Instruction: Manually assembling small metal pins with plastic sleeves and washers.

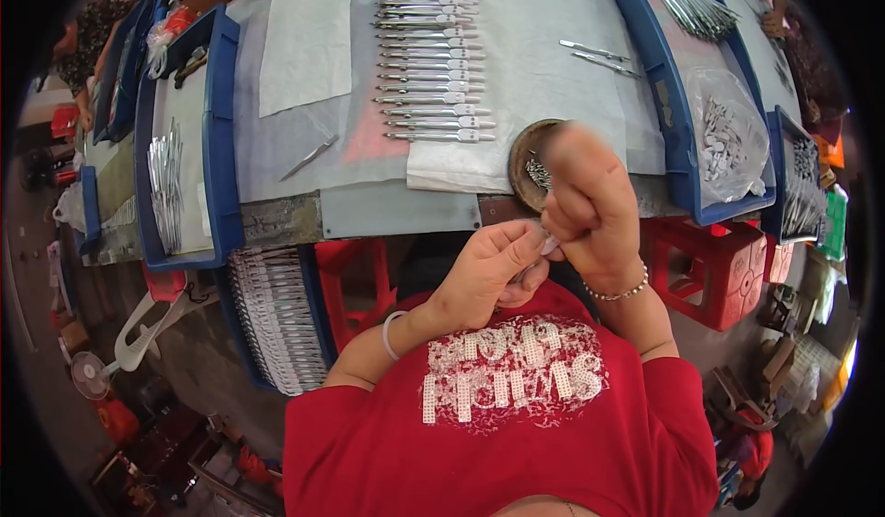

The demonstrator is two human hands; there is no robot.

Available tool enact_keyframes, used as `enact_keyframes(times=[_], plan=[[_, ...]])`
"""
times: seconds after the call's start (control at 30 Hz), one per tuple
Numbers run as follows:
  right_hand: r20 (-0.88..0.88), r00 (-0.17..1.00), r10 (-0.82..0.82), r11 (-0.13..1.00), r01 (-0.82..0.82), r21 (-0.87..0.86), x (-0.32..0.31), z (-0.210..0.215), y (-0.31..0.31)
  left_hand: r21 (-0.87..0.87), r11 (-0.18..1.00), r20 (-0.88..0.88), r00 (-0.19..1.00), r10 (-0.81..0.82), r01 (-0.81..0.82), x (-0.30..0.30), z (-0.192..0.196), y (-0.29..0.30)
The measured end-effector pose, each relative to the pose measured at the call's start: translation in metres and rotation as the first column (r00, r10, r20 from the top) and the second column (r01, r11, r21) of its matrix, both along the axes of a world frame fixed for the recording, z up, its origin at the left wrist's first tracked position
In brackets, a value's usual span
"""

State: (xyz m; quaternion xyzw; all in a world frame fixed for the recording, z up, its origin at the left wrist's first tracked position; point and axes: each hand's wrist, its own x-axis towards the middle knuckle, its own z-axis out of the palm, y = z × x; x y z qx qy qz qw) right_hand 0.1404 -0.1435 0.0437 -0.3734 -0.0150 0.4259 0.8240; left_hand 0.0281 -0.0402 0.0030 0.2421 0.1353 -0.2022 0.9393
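Just past the table's front edge, in front of my chest, my two hands meet. My left hand [493, 273] is closed, its thumb and fingers pinching a small pale metallic piece [550, 244] mostly covered by the fingers. Against it, my right hand [595, 199] is curled closed, its upper part smeared by motion; anything inside it is hidden. Behind that hand stands a round brown bowl [519, 168] holding tiny metal parts [536, 170]. A long row of slim silver instruments resembling drawing compasses [442, 110] lies on white sheeting to the left of the bowl.
Blue trays flank the work area: the left tray [227, 139] holds thin metal pieces, the right tray [680, 153] a plastic bag [724, 139] of small parts. Loose metal legs [599, 54] lie on the table. Red stools [724, 277] and a filled crate [277, 319] stand below.
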Motion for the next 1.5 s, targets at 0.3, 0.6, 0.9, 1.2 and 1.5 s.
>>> enact_keyframes(times=[0.3,0.6,0.9,1.2,1.5], plan=[[-0.141,0.984,0.109,0.994,-0.112,-0.009,0.027,-0.027,0.007,-0.272,0.960,-0.100,0.990,-0.097,0.067,0.012,-0.017,0.002],[-0.146,0.989,0.037,0.997,-0.047,-0.065,0.025,-0.033,0.012,-0.438,0.899,-0.107,0.994,-0.021,-0.028,0.011,-0.027,-0.005],[0.467,0.884,0.010,0.925,0.169,-0.340,0.040,-0.042,0.003,-0.540,0.837,-0.099,0.994,0.045,-0.091,0.009,-0.031,0.002],[0.727,0.064,0.684,0.661,0.367,-0.655,0.053,-0.064,-0.014,-0.474,0.864,-0.156,0.982,0.111,-0.173,0.003,-0.038,0.015],[0.638,-0.135,0.758,0.614,0.475,-0.630,0.054,-0.066,-0.003,-0.438,0.880,-0.143,0.980,0.136,-0.186,0.000,-0.037,0.018]])
